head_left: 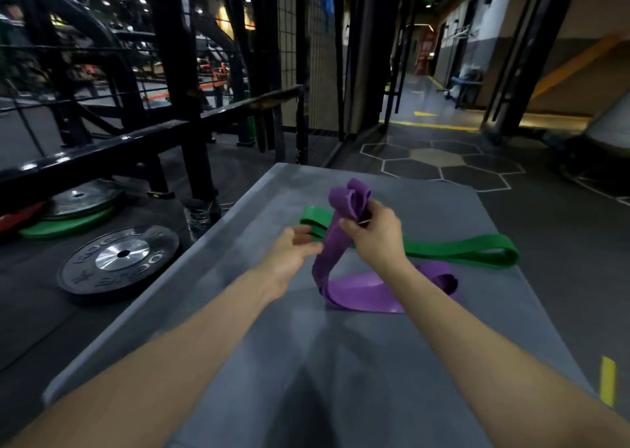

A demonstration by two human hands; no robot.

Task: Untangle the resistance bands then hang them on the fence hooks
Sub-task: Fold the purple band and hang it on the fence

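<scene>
Forearms reach over grey table [259, 362]. R hand [375, 232] pinches purple band [354, 294] bunch, lifted. L hand [293, 253] loose, fingers relaxed, beside it. Green band [470, 251] flat behind. Best: lift purple slowly, feed loops free w/ L hand.

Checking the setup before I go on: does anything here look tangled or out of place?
Yes. The purple band, gripped by the right hand, is bunched at its top and folded on the grey mat; the green band passes behind it. Neither hangs yet.
</scene>
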